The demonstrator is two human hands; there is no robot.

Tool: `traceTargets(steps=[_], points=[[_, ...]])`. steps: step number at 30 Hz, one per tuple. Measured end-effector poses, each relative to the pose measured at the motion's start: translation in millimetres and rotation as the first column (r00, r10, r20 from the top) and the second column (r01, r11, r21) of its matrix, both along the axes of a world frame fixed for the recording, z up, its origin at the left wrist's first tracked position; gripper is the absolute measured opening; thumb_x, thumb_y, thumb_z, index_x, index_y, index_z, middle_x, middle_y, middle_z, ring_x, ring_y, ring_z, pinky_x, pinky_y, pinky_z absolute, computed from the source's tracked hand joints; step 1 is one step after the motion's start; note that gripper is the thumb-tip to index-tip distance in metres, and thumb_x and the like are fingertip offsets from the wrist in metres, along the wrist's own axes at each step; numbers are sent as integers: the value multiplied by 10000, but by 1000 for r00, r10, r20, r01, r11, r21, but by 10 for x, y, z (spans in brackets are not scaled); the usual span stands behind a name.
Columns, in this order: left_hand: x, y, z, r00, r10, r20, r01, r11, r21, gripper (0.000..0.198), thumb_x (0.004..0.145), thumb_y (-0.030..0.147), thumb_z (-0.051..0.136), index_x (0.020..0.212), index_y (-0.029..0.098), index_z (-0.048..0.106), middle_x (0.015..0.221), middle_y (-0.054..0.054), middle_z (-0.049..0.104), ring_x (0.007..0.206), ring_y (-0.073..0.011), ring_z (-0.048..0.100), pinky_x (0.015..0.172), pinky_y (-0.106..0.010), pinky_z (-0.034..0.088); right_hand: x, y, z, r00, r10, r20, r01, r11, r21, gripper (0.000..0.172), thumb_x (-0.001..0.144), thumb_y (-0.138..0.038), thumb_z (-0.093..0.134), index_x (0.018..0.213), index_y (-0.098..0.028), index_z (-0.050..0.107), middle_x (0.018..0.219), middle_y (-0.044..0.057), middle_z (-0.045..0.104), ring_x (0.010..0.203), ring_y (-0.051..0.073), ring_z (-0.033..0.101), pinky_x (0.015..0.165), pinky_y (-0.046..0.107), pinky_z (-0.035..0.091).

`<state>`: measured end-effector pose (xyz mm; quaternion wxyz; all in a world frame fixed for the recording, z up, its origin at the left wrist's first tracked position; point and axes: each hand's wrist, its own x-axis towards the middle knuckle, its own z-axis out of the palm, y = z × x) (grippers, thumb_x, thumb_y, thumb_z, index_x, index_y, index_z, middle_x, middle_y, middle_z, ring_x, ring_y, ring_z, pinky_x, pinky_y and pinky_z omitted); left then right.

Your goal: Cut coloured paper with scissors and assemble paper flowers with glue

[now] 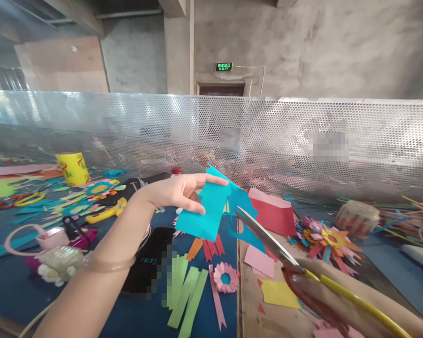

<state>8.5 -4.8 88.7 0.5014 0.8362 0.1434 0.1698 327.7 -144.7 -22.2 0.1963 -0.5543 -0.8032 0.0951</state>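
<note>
A bright blue sheet of paper (204, 216) is pinched between the thumb and fingers of my left hand (178, 191), raised above the table. Behind its right side is more blue paper (244, 201) with ragged cut edges; whether it joins the held sheet I cannot tell. My right hand (373, 293), at the lower right, grips a pair of scissors (271, 241) with yellow handles. Their blades look nearly closed and point up and left, tips beside the blue paper. Part of the right hand is blurred.
Below lie green strips (188, 298), a pink paper rosette (226, 278) and a dark phone (150, 263). Yellow paper (280, 293), red paper (273, 216) and a paper flower (331, 238) lie rightward. A yellow tape roll (71, 169) stands left. A perforated metal screen (155, 136) runs behind.
</note>
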Motion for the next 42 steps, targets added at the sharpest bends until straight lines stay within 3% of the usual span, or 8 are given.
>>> traceTargets(steps=[6, 10, 12, 20, 26, 33, 38, 42], points=[[162, -34, -60, 989, 123, 81, -126, 991, 35, 625, 736, 151, 681, 1301, 252, 436, 1029, -24, 523, 673, -55, 467, 592, -160, 436, -331, 8, 41, 926, -111, -360, 114, 993, -15, 334, 903, -463, 365, 1003, -226, 578, 649, 25, 580, 507, 126, 556, 430, 221, 466], [408, -108, -206, 999, 44, -14, -44, 999, 13, 637, 731, 157, 676, 1311, 251, 430, 1162, -64, 495, 721, -79, 500, 627, -210, 467, -678, 73, 169, 617, -234, -751, 345, 939, -9, 295, 769, -491, 578, 797, -198, 570, 629, 10, 578, 519, 128, 523, 489, 262, 474], [488, -152, -252, 999, 30, -41, -30, 1000, 10, 659, 723, 182, 688, 1320, 261, 421, 1234, -80, 466, 680, -69, 489, 588, -215, 462, -758, 125, 210, 578, -256, -775, 440, 898, 32, 278, 730, -464, 621, 778, -196, 565, 635, 6, 578, 522, 126, 510, 511, 277, 467], [533, -205, -268, 1000, -16, -8, 16, 1000, -7, 664, 733, 193, 679, 1338, 257, 411, 1169, -64, 525, 678, -76, 515, 561, -197, 430, -768, 401, 135, 546, -154, -823, 383, 920, 82, 244, 753, -384, 637, 906, -210, 561, 728, -2, 607, 614, 143, 567, 566, 289, 471], [532, -195, -283, 1000, 9, 1, -9, 999, 43, 668, 724, 213, 683, 1337, 257, 420, 1091, -57, 538, 641, -78, 489, 535, -203, 421, -881, 456, 222, 530, -64, -845, 327, 936, 134, 163, 757, -314, 625, 775, -212, 500, 655, -43, 545, 570, 108, 521, 541, 247, 452], [432, -69, -246, 994, 92, 59, -97, 993, 71, 652, 712, 227, 693, 1312, 245, 439, 1099, -69, 553, 707, -106, 541, 597, -231, 473, -895, 456, 280, 608, -109, -786, 382, 908, 170, 192, 743, -313, 626, 713, -212, 465, 635, -43, 512, 573, 102, 467, 553, 239, 418], [111, -39, 0, 945, 271, 184, -289, 954, 76, 644, 739, 180, 658, 1330, 227, 407, 1105, -64, 601, 874, -168, 596, 727, -282, 506, -900, 562, 249, 631, -241, -738, 388, 921, 31, 151, 725, -304, 598, 753, -207, 486, 661, -21, 531, 568, 116, 497, 517, 240, 394], [-233, -106, 210, 803, 431, 413, -518, 846, 125, 627, 739, 169, 668, 1320, 218, 437, 1162, -51, 604, 1007, -198, 577, 846, -318, 487, -914, 837, 101, 720, -325, -613, 319, 940, -124, 114, 706, -228, 586, 751, -194, 488, 628, -32, 530, 531, 111, 507, 478, 224, 372]])
